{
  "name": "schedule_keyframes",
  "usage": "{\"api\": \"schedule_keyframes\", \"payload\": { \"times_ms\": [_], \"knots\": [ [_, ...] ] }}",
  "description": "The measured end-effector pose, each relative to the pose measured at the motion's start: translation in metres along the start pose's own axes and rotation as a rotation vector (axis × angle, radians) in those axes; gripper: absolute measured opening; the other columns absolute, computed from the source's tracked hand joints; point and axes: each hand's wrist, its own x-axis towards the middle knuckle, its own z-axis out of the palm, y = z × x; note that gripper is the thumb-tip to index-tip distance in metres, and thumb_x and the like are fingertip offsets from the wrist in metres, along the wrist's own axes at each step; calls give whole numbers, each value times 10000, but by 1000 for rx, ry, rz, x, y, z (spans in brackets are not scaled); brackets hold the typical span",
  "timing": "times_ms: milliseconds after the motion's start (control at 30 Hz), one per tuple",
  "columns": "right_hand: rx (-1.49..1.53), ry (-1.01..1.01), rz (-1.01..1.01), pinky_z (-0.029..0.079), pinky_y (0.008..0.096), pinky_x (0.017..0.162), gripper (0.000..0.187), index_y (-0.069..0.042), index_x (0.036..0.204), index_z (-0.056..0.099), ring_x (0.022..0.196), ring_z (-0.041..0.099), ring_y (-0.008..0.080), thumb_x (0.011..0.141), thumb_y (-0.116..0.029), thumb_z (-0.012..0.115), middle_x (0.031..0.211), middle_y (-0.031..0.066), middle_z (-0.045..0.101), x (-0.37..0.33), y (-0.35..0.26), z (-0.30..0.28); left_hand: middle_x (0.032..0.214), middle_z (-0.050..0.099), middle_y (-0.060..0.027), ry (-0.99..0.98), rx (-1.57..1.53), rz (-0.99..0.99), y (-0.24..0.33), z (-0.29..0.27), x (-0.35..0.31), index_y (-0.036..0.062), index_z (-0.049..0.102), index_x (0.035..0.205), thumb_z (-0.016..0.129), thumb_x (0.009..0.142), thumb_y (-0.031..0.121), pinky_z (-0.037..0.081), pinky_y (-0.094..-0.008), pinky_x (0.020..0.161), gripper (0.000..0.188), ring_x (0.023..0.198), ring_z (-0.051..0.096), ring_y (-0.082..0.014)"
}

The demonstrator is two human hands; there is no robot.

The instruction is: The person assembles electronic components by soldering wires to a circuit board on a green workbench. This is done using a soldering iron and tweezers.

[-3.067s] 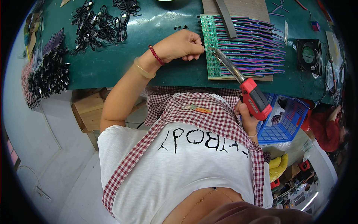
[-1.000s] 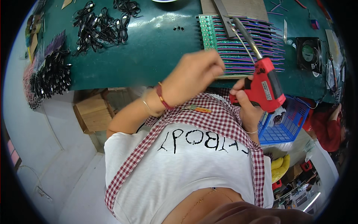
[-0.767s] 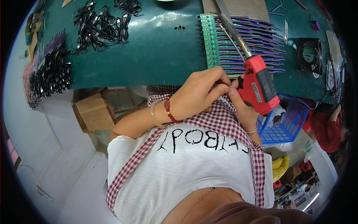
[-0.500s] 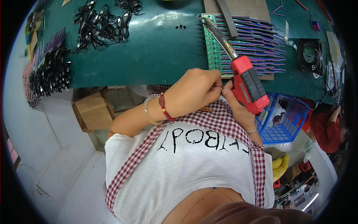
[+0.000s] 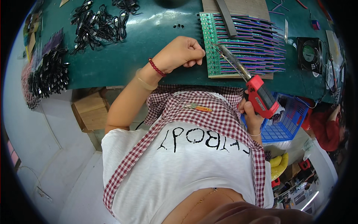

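Note:
My right hand (image 5: pixel 253 118) is wrapped around the handle of a red and black soldering gun (image 5: pixel 264 98). Its metal barrel slants up and left, with the tip over a row of green circuit boards (image 5: pixel 212 56). Pink, blue and black wires (image 5: pixel 257 44) run from the boards to the right. Just left of the boards' edge, my left hand (image 5: pixel 186 53) is closed with its fingers curled together; whatever they may pinch is hidden. A grey metal bar (image 5: pixel 226 18) lies across the upper part of the boards and wires.
Black cable bundles (image 5: pixel 99 28) lie at the table's far left, beside a hanging heap of wires (image 5: pixel 50 74). A few small black parts (image 5: pixel 179 26) sit mid-table. A black fan (image 5: pixel 309 55) stands at right; below the table edge is a blue basket (image 5: pixel 279 128).
My left hand has moved up and left from beside my right hand to the boards' left edge. The soldering gun has shifted down and right, its tip now lower over the boards.

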Motion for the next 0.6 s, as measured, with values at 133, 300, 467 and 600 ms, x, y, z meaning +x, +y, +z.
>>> {"api": "schedule_keyframes", "payload": {
  "times_ms": [133,300,467,600],
  "knots": [
    [-51,-12,51,375,255,515,387,50,1149,453,528,443,115,862,-179,576,619,64,505,-10,8,-4,649,589,-39,-1,11,-23,1,0,2,18,529,737,585,810,110,351,-166,427,130,492,454,-35],
    [-1,-2,95,441,247,593,147,17,936,581,669,526,96,819,-53,635,777,22,572,-16,14,-10,636,583,-32,-11,35,-38,5,0,3,35,515,714,594,808,112,345,-169,422,145,482,445,-36],
    [-47,-16,101,437,253,600,133,13,935,583,670,514,96,823,-45,625,784,12,568,-17,12,-8,625,578,-26,-30,42,-43,5,-1,4,42,509,709,596,810,114,347,-169,425,152,480,444,-36],
    [-105,-32,79,424,255,576,96,-5,865,593,628,501,100,807,-62,645,718,3,555,-14,13,-9,624,579,-23,-22,46,-38,3,-1,5,43,509,714,594,811,116,348,-168,427,148,479,447,-36]
  ]
}}
